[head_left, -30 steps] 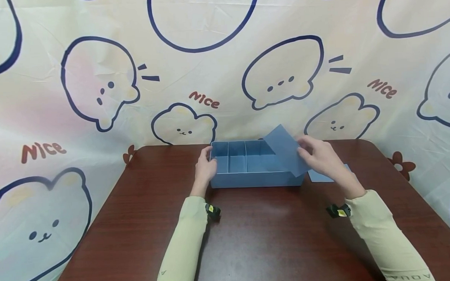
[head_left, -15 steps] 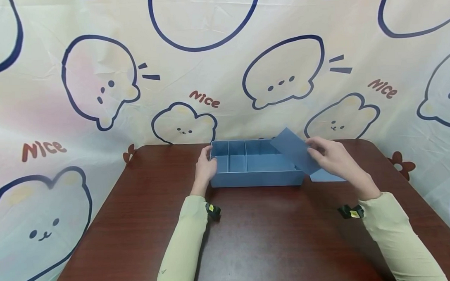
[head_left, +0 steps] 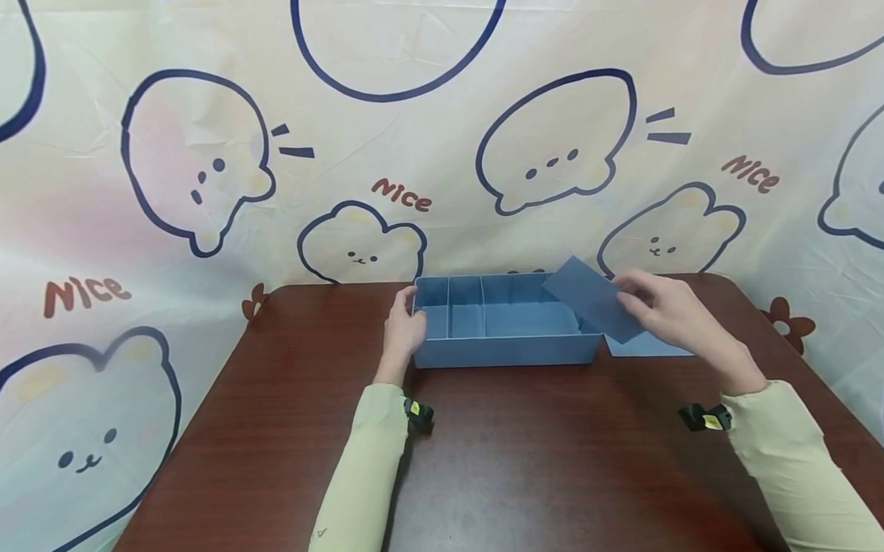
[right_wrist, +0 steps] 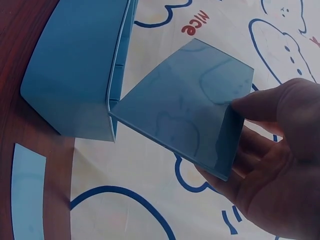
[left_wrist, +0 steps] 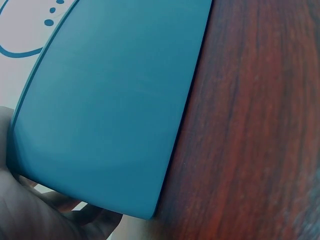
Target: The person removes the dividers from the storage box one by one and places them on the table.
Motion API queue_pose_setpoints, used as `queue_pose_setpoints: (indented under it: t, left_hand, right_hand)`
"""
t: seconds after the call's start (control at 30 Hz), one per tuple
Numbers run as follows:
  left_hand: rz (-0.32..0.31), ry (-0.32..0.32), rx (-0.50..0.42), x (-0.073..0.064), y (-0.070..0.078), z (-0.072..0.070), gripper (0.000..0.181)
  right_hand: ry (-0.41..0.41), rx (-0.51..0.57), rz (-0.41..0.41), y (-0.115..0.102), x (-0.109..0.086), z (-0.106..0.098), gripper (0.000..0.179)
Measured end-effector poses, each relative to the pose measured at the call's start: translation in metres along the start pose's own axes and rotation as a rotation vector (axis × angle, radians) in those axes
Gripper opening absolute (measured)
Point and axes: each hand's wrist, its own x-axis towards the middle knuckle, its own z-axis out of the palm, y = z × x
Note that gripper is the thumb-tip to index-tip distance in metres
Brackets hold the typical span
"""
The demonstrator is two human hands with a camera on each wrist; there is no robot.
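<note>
A long blue divided box (head_left: 506, 352) stands on the table, with thin upright partitions toward its left side. My left hand (head_left: 403, 330) grips its left end, the thumb at the near corner. In the left wrist view the fingers curl round that end of the box (left_wrist: 110, 110). Between thumb and fingers, my right hand (head_left: 666, 313) pinches a flat blue divider panel (head_left: 595, 301), held tilted above the box's right end. From the right wrist, one corner of the panel (right_wrist: 190, 105) appears against the box's rim; whether they touch I cannot tell.
Another blue panel (head_left: 642, 346) lies flat on the table just right of the box, partly under my right hand. A brown wooden table (head_left: 522, 468) carries everything. Behind it hangs a cartoon-printed cloth (head_left: 437, 146).
My right hand has drawn the divider panel rightward and slightly down, from over the box's right part to its right end. The left hand and box have stayed in place.
</note>
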Motion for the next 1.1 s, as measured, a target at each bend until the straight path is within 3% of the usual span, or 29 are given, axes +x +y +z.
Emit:
queue_pose_setpoints:
  t: [1.1]
  left_hand:
    - [-0.007,0.004,0.006,0.001,-0.001,0.001,0.05]
  right_hand:
    - [0.012,-0.004,0.043,0.02,-0.016,-0.015,0.027]
